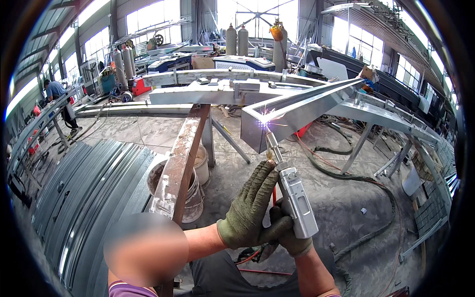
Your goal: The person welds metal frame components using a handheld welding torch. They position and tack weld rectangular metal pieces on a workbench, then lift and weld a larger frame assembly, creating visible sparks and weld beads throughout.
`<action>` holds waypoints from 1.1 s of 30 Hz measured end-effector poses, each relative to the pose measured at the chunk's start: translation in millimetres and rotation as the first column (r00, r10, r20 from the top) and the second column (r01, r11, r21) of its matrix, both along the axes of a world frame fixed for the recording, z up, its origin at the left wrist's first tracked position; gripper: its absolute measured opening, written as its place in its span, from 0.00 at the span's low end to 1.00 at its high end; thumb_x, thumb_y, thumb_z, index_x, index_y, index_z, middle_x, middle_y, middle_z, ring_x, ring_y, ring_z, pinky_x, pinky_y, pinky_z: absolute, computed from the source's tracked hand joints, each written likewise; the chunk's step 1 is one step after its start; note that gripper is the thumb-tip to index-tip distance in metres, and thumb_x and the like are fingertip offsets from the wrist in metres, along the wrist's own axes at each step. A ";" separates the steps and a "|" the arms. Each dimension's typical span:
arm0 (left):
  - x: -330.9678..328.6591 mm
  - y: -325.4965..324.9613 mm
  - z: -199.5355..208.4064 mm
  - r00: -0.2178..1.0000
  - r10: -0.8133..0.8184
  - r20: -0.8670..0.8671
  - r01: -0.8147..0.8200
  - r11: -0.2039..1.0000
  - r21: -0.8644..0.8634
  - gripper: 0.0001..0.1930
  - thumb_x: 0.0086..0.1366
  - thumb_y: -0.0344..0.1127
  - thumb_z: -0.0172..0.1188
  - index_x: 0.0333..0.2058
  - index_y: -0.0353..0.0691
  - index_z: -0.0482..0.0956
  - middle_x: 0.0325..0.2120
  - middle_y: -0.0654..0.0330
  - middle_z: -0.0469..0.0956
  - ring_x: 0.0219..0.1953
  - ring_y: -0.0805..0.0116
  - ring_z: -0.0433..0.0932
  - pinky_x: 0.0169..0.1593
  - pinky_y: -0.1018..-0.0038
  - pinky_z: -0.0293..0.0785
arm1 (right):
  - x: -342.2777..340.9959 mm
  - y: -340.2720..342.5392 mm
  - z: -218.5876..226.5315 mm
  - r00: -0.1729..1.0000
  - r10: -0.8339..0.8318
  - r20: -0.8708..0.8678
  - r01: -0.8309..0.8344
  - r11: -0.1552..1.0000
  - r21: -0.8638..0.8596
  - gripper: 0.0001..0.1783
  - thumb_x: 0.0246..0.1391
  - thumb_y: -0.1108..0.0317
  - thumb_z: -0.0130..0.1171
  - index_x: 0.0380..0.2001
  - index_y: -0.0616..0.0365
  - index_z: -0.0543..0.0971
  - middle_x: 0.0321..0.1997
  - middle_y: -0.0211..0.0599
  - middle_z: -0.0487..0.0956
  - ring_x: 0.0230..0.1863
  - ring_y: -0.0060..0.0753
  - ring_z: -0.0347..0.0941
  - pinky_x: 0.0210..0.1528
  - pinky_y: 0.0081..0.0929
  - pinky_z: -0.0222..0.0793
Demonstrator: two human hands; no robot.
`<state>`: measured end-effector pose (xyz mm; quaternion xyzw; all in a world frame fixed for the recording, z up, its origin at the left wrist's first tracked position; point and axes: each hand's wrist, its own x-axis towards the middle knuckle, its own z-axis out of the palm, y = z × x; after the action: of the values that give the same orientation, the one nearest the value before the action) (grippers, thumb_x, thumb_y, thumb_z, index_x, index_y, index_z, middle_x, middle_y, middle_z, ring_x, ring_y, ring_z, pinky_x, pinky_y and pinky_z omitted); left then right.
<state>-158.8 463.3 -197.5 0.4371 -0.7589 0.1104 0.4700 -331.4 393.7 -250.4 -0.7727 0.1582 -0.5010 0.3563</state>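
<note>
A silver, box-bodied welding gun (297, 203) points up and away, its nozzle at the near end of a shiny metal channel (316, 106). Bright purple-white sparks (266, 121) burst where the nozzle meets the channel's corner. My right hand (292, 235), in a dark green glove, is wrapped round the gun's grip; the gun's body hides part of it. Beside it, my left hand (250, 208), in an olive-green glove, has its fingers stretched out along the gun, the fingertips touching near the brass-coloured part by the nozzle. Its thumb reaches toward my right hand.
A rusty brown beam (183, 158) runs close on my left, with buckets (193, 203) beneath it and stacked grey metal strips (94, 193) beyond. Dark hoses (381, 188) cross the floor at right. Gas cylinders (242, 40) stand far back; another person (57, 94) is far left.
</note>
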 end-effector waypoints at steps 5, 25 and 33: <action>0.6 0.0 0.7 1.000 0.014 -0.001 -0.014 1.000 0.008 0.55 0.67 0.55 0.73 0.75 0.21 0.53 0.75 0.26 0.56 0.78 0.26 0.57 0.79 0.44 0.57 | 1.4 -0.1 1.3 1.000 0.010 0.000 -0.010 1.000 -0.001 0.10 0.65 0.69 0.68 0.45 0.63 0.82 0.34 0.33 0.83 0.35 0.29 0.82 0.37 0.30 0.78; 0.3 -2.7 -1.7 1.000 0.012 -0.005 -0.012 1.000 -0.013 0.56 0.66 0.55 0.74 0.75 0.21 0.53 0.74 0.26 0.58 0.77 0.26 0.59 0.78 0.44 0.58 | -0.6 -6.9 -12.0 0.999 -0.012 -0.040 0.011 1.000 -0.013 0.12 0.66 0.68 0.69 0.49 0.62 0.83 0.37 0.31 0.85 0.37 0.26 0.85 0.39 0.28 0.81; -0.6 -2.1 -3.7 1.000 0.029 0.004 -0.029 1.000 0.002 0.56 0.66 0.55 0.74 0.76 0.22 0.52 0.74 0.27 0.58 0.76 0.26 0.60 0.78 0.43 0.57 | -3.1 -7.4 -10.1 0.997 0.026 -0.070 -0.028 0.999 -0.031 0.13 0.65 0.71 0.67 0.51 0.62 0.81 0.39 0.31 0.85 0.39 0.26 0.84 0.41 0.28 0.81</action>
<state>-159.3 461.2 -201.1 0.4483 -0.7534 0.1171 0.4665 -334.5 386.3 -260.5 -0.7972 0.1518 -0.4715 0.3450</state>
